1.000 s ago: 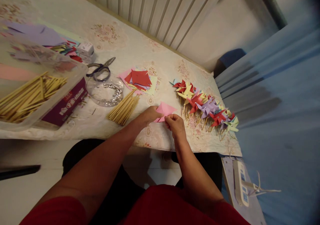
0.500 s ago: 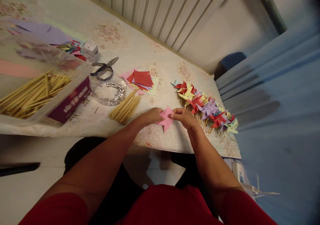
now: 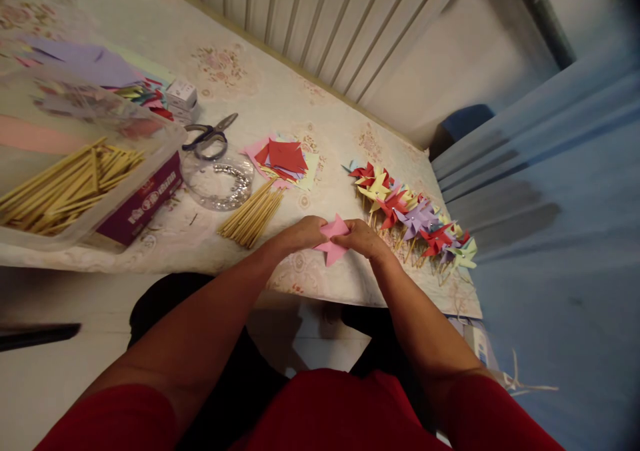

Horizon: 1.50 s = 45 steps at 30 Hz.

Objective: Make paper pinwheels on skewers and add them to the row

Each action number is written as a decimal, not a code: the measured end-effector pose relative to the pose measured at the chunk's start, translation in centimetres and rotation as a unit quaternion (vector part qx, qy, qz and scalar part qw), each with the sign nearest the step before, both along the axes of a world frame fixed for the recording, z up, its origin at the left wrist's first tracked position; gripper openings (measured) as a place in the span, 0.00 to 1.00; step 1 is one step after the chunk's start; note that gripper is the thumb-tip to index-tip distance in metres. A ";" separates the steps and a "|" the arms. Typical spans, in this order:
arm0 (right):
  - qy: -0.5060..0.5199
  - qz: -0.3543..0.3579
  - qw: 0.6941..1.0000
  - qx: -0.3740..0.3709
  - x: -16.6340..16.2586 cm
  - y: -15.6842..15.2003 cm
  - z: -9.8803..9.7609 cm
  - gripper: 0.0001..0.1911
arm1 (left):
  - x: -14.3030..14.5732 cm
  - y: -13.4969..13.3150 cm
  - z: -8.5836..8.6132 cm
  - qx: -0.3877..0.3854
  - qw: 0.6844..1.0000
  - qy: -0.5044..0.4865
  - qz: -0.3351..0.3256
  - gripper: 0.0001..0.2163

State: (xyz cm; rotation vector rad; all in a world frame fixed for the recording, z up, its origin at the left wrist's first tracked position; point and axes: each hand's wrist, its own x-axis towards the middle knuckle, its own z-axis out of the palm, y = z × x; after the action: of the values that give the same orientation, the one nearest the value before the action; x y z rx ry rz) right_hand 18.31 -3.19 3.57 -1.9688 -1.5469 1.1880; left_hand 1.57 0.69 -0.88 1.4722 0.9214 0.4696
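Note:
Between my hands is a pink paper pinwheel (image 3: 335,251) with pointed corners, held just above the front of the table. My left hand (image 3: 306,232) grips its left side, the fingers partly hidden behind the paper. My right hand (image 3: 364,237) pinches it from the right, the thumb pressed near its middle. To the left lies a fanned bundle of thin wooden sticks (image 3: 253,216). Behind that is a pile of coloured paper squares (image 3: 286,161), a red one on top. Several finished pinwheels (image 3: 417,219) on sticks lie in a row at the right.
A round clear dish (image 3: 217,183) with shiny metal pins stands left of the sticks, with scissors (image 3: 210,137) behind it. A plastic bin (image 3: 173,141) holds many more sticks. Small white boxes (image 3: 181,96) and purple paper (image 3: 90,64) lie farther back. A blue curtain (image 3: 550,237) hangs at the right.
My right thumb has moved left and inward, from the pinwheel's right part to near its middle. The pink paper has turned slightly. Things on the table stay put.

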 end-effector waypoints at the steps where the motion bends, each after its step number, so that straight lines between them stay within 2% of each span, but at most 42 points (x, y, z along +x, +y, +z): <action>1: -0.002 0.000 1.000 -0.001 0.0 0.0 -0.1 0.08 | 0.0 0.0 -0.1 -0.001 1.000 -0.006 0.001 0.05; 9: 0.008 0.006 1.000 -0.001 -0.1 -0.2 -0.3 0.08 | 0.1 0.5 -1.0 0.059 0.998 0.023 -0.006 0.05; 15: 0.027 0.011 1.000 -0.005 -0.4 -0.3 -0.3 0.07 | -0.1 0.5 -0.9 0.049 0.999 0.017 -0.007 0.06; 17: 0.046 0.000 0.999 0.001 -0.2 -0.2 -0.5 0.08 | -0.2 0.4 -0.8 0.010 1.000 -0.010 0.001 0.06; 19: 0.072 -0.025 0.997 0.011 0.2 -0.2 -0.8 0.09 | -0.3 0.5 -0.7 -0.060 0.994 -0.087 0.021 0.07; 22: 0.140 -0.090 0.985 0.041 0.9 0.1 -1.6 0.14 | -0.4 0.9 -1.0 -0.179 0.949 -0.249 0.070 0.16; 25: 0.208 -0.163 0.961 0.085 1.0 0.4 -2.3 0.17 | -0.4 1.1 -1.1 -0.245 0.906 -0.332 0.090 0.25; 28: 0.247 -0.206 0.940 0.112 0.5 0.5 -2.8 0.18 | -0.4 0.8 -0.8 -0.232 0.907 -0.348 0.060 0.25; 33: 0.256 -0.252 0.924 0.127 -0.9 0.6 -3.3 0.18 | 0.3 0.0 -0.6 -0.209 0.916 -0.343 0.023 0.23; 37: 0.261 -0.270 0.918 0.129 -1.8 0.8 -3.9 0.15 | 1.1 0.0 -1.4 -0.173 0.927 -0.322 0.086 0.19; 45: 0.288 -0.275 0.909 0.126 -2.6 0.7 -4.4 0.16 | 1.5 0.0 -1.7 -0.193 0.920 -0.303 0.160 0.15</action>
State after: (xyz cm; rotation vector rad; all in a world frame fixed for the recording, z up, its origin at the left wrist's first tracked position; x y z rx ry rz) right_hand 15.75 -2.45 -0.83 -1.5299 -0.7329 1.1092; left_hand 3.11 0.72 -2.53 0.7406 0.6955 0.8716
